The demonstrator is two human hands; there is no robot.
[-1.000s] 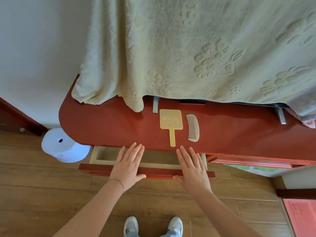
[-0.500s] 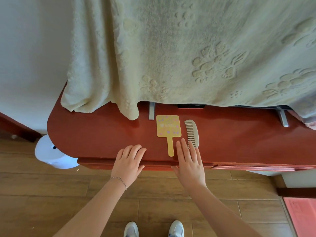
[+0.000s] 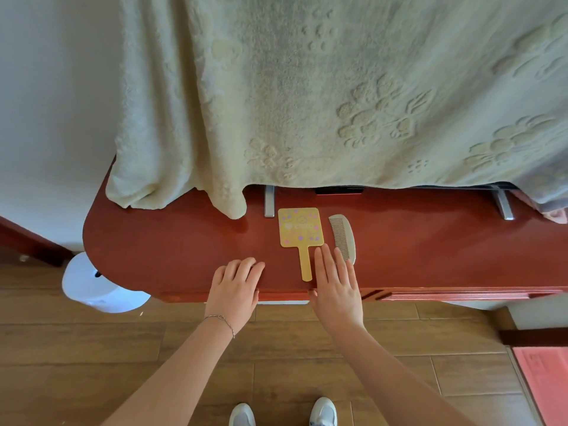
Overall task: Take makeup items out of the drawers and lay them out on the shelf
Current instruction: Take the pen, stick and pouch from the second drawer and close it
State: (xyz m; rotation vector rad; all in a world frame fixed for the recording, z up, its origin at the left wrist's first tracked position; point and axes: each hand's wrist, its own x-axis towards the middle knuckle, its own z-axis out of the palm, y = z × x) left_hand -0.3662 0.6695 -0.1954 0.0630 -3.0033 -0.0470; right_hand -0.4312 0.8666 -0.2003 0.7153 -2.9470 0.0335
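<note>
Mirror (image 3: pixel 300 229) and comb (image 3: pixel 343 238) are laid side by side on the shelf (image 3: pixel 172 241), the comb just right of the mirror. Both hands, left hand (image 3: pixel 235 287) and right hand (image 3: pixel 336 289), are spread flat, fingers loosely extended, holding nothing, over the front edge beside the mirror's handle. The drawer front is best pressed evenly with both palms.

Embossed cream blanket (image 3: pixel 338 96), white round bin (image 3: pixel 98 290), wooden floor (image 3: pixel 92 364), pink mat (image 3: pixel 544 382)
</note>
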